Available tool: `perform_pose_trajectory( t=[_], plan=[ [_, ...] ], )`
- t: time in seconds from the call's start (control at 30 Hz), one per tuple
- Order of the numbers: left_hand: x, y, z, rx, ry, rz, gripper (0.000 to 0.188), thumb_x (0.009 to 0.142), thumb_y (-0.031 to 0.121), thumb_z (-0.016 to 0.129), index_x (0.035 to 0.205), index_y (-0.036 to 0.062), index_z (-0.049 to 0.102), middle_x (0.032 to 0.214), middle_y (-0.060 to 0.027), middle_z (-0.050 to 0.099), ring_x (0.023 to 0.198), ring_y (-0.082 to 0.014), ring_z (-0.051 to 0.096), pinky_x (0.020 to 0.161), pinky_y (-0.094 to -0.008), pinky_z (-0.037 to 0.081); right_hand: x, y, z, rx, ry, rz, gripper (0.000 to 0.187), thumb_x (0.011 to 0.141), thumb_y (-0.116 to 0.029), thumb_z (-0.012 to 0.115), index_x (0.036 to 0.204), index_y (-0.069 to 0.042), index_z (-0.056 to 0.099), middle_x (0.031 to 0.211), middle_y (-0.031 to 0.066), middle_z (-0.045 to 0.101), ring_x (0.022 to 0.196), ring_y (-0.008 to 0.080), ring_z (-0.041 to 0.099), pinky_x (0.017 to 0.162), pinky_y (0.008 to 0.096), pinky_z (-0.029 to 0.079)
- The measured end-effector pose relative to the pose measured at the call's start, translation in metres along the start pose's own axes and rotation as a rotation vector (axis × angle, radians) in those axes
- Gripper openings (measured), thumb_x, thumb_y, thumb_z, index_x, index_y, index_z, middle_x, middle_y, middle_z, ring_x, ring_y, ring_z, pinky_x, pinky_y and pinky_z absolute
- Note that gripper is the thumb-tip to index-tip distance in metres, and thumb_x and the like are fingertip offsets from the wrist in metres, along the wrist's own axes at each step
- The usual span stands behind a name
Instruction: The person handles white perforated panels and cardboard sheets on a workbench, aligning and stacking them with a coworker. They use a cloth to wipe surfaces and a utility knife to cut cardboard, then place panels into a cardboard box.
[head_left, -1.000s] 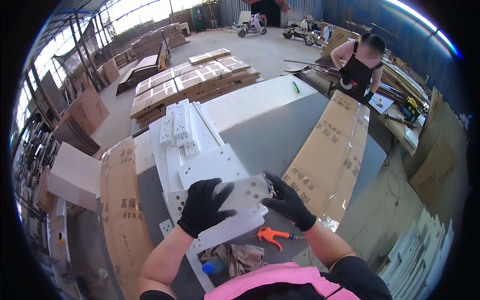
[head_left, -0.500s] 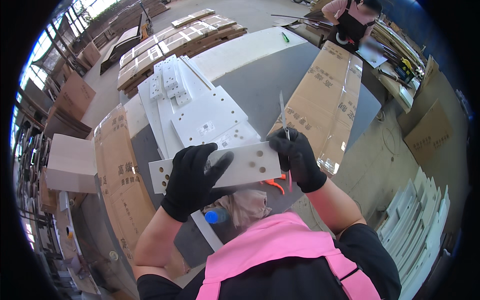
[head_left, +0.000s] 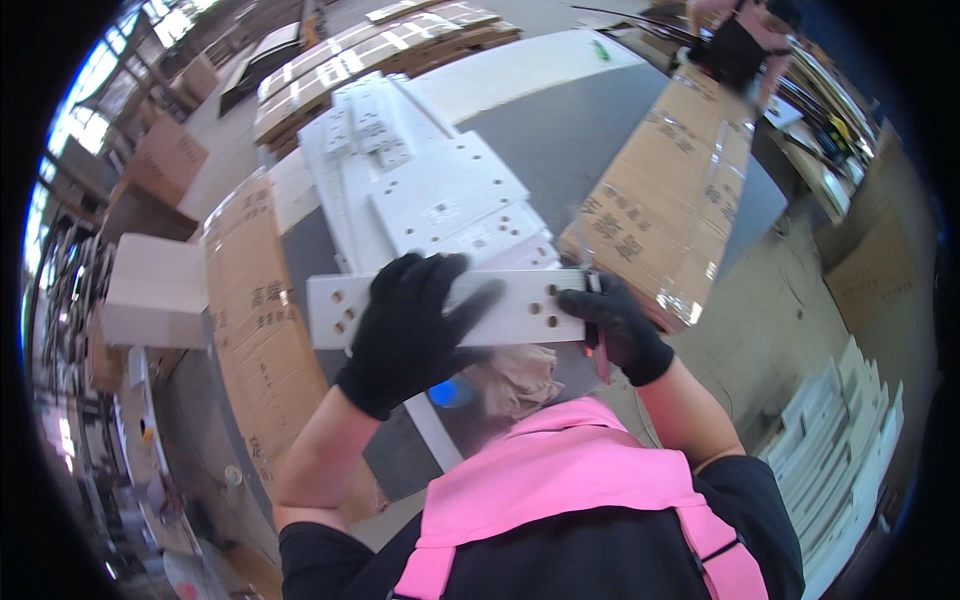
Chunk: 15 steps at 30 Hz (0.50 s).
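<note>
My left hand (head_left: 412,335), in a black glove, is closed round a narrow white panel with drilled holes (head_left: 505,308), held level over the grey table. At the panel's right end is my gloved right hand (head_left: 628,325), closed, its thumb on the face beside the holes. In it is a thin knife whose pinkish handle (head_left: 602,362) shows below the fingers; its blade is not clearly visible. Below the panel lie a crumpled brown cloth (head_left: 520,378) and a blue-capped bottle (head_left: 443,393). Just beyond are stacked white drilled panels (head_left: 455,190).
Long cardboard packages lie on the left (head_left: 262,330) and right (head_left: 665,185) of the table (head_left: 560,130). A green tool (head_left: 601,50) rests at the far end. White strips (head_left: 830,450) stand at right. A person (head_left: 740,45) in a dark apron works at upper right.
The held panel has levelled out, and its right end has come against my right hand. The knife blade, upright before, no longer shows clearly. My view has shifted, so the table appears farther right.
</note>
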<state>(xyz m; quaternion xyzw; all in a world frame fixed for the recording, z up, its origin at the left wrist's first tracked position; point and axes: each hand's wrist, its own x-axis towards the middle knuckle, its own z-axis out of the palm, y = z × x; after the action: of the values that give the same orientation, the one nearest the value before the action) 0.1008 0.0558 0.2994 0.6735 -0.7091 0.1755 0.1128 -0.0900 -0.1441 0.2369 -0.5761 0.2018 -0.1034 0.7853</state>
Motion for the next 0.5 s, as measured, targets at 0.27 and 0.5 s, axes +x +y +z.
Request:
perform_pose_trajectory(
  t=[0.27,0.5],
  plan=[
    [-0.013,0.018,0.036,-0.964,0.730,-0.825,0.067,0.094,0.010,0.057,0.151,-0.0009,0.024,0.149,-0.0192,0.037,0.136,-0.0298,0.037,0.113,-0.0400,0.027,-0.001,0.029,-0.003,0.461,0.076,-0.084,0.022,0.095,-0.017,0.059,0.112,-0.002,0.058,0.089,0.0064,0.066,0.067,0.0145,0.062,0.061,0.0286,0.051],
    [0.009,0.025,0.037,-1.286,0.624,-0.878,0.051,0.099,0.023,0.054,0.141,-0.0024,0.039,0.128,-0.0110,0.055,0.110,-0.0163,0.054,0.094,-0.0299,0.044,-0.001,0.057,0.012,0.394,-0.013,0.082,0.016,0.091,-0.016,0.066,0.099,-0.005,0.059,0.065,-0.0030,0.050,0.049,0.0072,0.045,0.045,0.0217,0.033]
  ],
)
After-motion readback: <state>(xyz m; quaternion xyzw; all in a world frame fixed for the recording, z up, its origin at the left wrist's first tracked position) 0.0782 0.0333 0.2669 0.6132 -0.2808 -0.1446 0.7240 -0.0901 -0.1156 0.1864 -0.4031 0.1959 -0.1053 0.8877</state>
